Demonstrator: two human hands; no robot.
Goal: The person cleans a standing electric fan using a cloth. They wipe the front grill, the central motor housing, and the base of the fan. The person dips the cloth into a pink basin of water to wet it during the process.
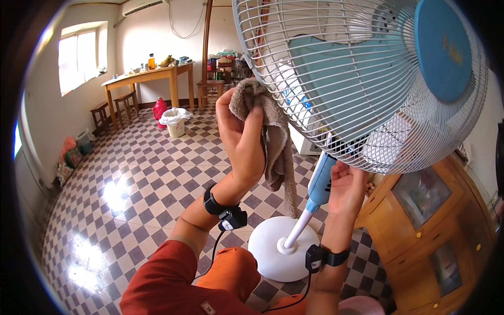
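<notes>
A standing fan with a white wire grille [362, 89], blue blades and a blue centre cap fills the upper right. My left hand [240, 137] grips a brown-grey cloth [273, 136] and presses it against the grille's left rim; the rest of the cloth hangs down. My right hand [346, 186] reaches up under the grille beside the fan's light blue neck [321, 181]; its fingers are hidden behind the grille. The white pole drops to a round white base [273, 252] on the floor. Both wrists wear black bands with cables.
A wooden cabinet [430, 231] with glass doors stands right of the fan. A checkered tile floor [142, 184] spreads left. Far back are a wooden table [149, 76] with bottles, benches, a white-bagged bin [176, 121] and a red bag. My orange-clad knees are at the bottom.
</notes>
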